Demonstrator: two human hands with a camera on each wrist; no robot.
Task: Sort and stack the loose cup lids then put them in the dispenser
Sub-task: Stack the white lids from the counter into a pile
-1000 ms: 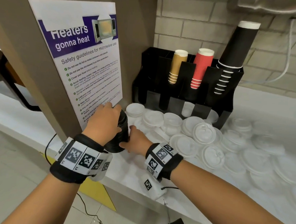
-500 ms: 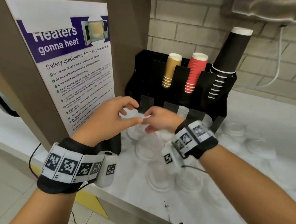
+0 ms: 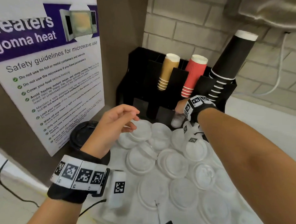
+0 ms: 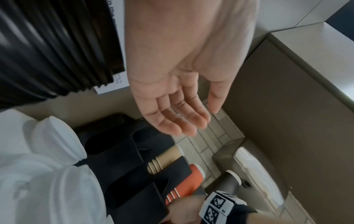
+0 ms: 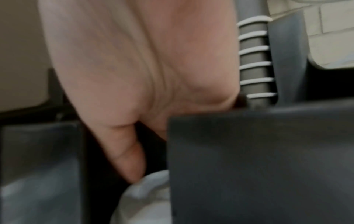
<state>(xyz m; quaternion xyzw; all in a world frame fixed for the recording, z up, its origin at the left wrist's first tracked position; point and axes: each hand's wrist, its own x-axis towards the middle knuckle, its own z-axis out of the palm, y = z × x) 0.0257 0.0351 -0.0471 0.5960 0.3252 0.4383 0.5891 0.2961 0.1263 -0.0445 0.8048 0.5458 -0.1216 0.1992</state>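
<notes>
Left hand [image 3: 113,125] hovers over the loose white lids [image 3: 172,164], which lie flat across the surface [image 3: 254,125]; fingers [image 4: 182,121] relaxed, holding nothing. Right hand [image 3: 181,107] reaches into a lower slot of the far black dispenser [image 3: 141,88], fingers touching white lids [image 3: 177,122] there; grip cannot be determined.

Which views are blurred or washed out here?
Head view: white lids wash into the white counter, edges smeared. Right wrist view: heavy blur, right hand and black dispenser soft. Left wrist view: sharpest, left hand clear.
</notes>
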